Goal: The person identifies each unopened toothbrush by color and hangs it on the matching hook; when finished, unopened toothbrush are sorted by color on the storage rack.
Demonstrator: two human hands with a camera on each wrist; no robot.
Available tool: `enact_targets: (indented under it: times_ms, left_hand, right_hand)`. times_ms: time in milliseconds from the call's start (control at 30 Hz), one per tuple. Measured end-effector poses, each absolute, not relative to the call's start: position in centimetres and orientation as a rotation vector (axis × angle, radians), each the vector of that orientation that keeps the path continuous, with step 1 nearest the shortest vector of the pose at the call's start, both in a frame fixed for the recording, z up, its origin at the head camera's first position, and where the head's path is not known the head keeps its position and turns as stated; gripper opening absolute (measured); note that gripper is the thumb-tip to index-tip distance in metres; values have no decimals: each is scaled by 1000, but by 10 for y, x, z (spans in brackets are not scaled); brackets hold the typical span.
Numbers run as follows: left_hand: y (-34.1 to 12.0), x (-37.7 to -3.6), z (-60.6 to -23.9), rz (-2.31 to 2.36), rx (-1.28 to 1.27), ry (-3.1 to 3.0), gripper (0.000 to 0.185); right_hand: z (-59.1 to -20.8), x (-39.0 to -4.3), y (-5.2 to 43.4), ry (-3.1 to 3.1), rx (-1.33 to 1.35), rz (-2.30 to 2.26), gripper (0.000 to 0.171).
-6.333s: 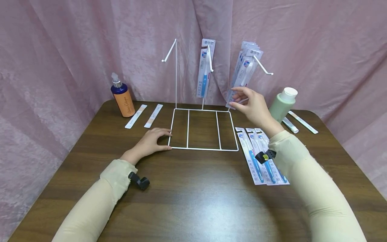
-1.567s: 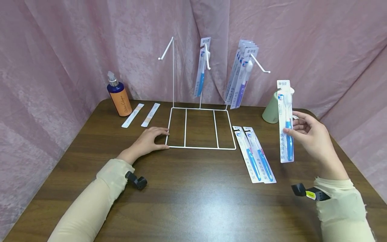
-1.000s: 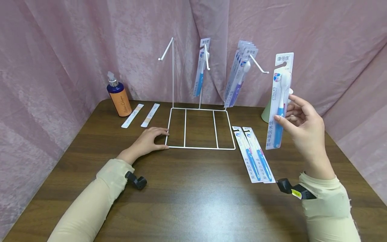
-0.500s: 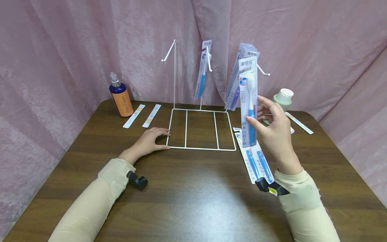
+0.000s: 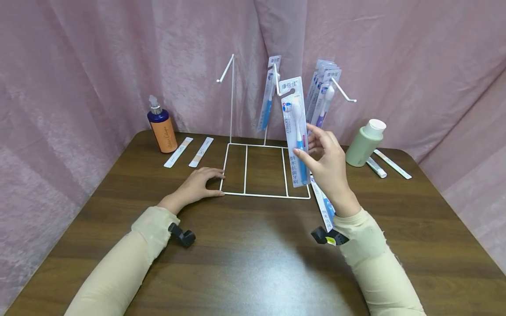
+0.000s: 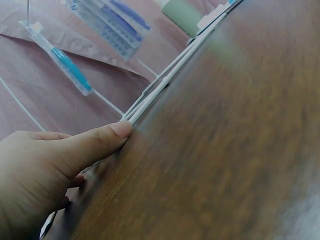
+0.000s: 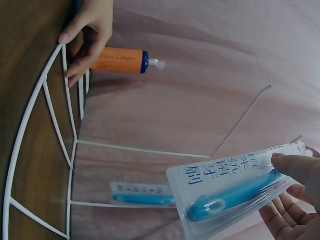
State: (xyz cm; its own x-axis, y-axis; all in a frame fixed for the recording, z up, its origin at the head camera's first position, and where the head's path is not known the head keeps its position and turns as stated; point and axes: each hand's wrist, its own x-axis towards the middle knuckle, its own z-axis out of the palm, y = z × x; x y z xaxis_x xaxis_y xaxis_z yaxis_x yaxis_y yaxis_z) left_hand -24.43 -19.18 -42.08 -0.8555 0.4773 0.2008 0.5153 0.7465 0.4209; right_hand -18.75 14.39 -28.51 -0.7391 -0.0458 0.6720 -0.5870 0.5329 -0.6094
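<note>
My right hand (image 5: 328, 164) pinches a packaged blue toothbrush (image 5: 297, 136) between thumb and fingers, holding it nearly upright. The pack's punched hole is close to the tip of the middle hook (image 5: 277, 81) on a white wire display rack (image 5: 265, 195). Another blue toothbrush pack (image 5: 267, 107) hangs on that hook, and several packs (image 5: 326, 94) hang on the right hook. My left hand (image 5: 197, 183) rests at the rack's base, thumb (image 6: 115, 132) at the front left corner and fingers along the left bar. More toothbrush packs (image 5: 325, 210) lie on the table, partly hidden by my right arm.
An orange and blue pump bottle (image 5: 163, 134) and two slim white packets (image 5: 200, 152) are at the back left. A green bottle (image 5: 363, 147) stands back right, near a small white tube (image 5: 376, 167) and another slim packet (image 5: 392, 163). The left hook (image 5: 225, 69) is bare.
My right hand, earlier at the right hook's packs, has picked up a blue toothbrush pack from the table and brought it left to the middle hook. My left hand has stayed at the rack.
</note>
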Motion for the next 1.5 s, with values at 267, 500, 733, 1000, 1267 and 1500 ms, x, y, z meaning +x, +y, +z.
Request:
enact_targets:
  times_ms: [267, 500, 733, 1000, 1267, 1500]
  left_hand:
    - [-192, -245, -421, -716, -840, -2832, 56]
    - [-192, -244, -421, -702, -839, -2832, 56]
    - [-193, -242, -421, -692, -847, -2828, 55]
    - [-191, -243, -420, -702, -819, -2857, 55]
    - [-192, -243, -421, -689, -818, -2855, 56]
    - [-191, -242, -420, -690, -809, -2871, 56]
  right_hand:
    - [-288, -194, 131, -2142, 520, 1181, 59]
    - [-295, -204, 122, -2146, 532, 1233, 56]
    - [-305, -218, 109, -2134, 475, 1298, 55]
    - [-310, -243, 95, -2061, 403, 1450, 55]
    - [-313, -264, 88, -2053, 354, 1508, 54]
    - [-313, -282, 84, -2060, 311, 1555, 55]
